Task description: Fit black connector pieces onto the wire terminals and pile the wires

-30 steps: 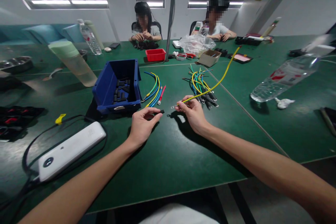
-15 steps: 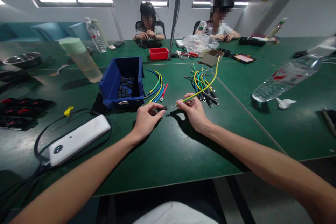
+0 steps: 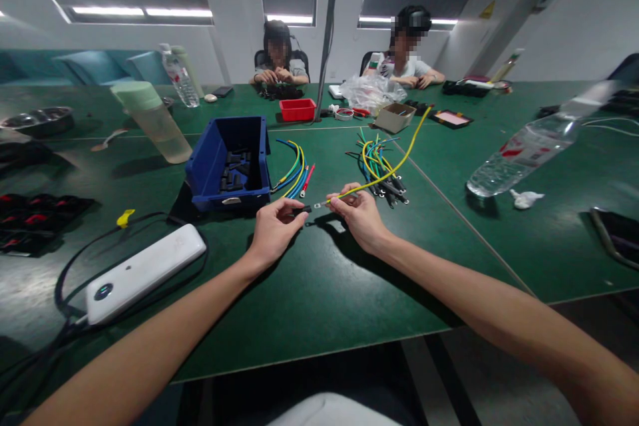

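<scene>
Between thumb and fingers, my left hand (image 3: pixel 275 229) pinches a short black sleeve (image 3: pixel 302 210). My right hand (image 3: pixel 360 218) grips a yellow-green wire (image 3: pixel 399 165) near its end, with the metal ring terminal (image 3: pixel 318 205) pointing left at the sleeve. Terminal tip and sleeve are very close; whether they touch I cannot tell. The wire's free end arcs up to the right. Behind my left hand lie several loose blue, yellow and green wires (image 3: pixel 299 170) and a red one (image 3: pixel 309 180). Beyond my right hand is a pile of wires (image 3: pixel 377 160) with black-sleeved ends.
A blue bin (image 3: pixel 227 200) of black sleeves stands left of the wires. Nearer me lies a white power bank (image 3: pixel 147 273) with a black cable. Bottles (image 3: pixel 524 146) stand at both sides. A red tray (image 3: pixel 297 110) sits by a pole; two people work across the table.
The ring terminal and the black sleeve have come slightly closer together. My view has shifted a little, moving the far scene lower in the frame. Both hands keep their holds.
</scene>
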The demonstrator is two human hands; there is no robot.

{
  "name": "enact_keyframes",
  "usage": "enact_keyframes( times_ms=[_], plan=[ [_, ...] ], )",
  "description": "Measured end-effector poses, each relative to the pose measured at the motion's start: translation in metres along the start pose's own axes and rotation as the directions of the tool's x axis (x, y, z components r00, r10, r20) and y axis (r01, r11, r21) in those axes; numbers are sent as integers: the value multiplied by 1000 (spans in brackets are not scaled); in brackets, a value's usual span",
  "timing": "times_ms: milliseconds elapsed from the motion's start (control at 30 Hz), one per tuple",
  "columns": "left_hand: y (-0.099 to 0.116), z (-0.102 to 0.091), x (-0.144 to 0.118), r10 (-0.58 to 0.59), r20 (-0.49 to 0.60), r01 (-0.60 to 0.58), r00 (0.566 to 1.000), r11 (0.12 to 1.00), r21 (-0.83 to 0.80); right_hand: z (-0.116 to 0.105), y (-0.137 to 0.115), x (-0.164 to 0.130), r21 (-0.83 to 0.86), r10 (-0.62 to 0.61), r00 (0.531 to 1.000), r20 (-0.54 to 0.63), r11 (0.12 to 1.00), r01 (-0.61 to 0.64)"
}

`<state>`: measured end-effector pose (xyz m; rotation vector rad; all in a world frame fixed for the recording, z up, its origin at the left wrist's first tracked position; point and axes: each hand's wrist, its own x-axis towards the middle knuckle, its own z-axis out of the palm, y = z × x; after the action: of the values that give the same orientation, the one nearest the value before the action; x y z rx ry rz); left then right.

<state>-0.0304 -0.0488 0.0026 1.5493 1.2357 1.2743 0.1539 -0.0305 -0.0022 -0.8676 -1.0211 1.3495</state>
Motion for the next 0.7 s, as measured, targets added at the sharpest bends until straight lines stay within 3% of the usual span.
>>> enact_keyframes(
  times_ms=[700],
  plan=[
    [2,2,-2,17,-27,-17,999,1000,-13,0,-4,-2,-22,-19,1000,-21,1000,19]
  ],
)
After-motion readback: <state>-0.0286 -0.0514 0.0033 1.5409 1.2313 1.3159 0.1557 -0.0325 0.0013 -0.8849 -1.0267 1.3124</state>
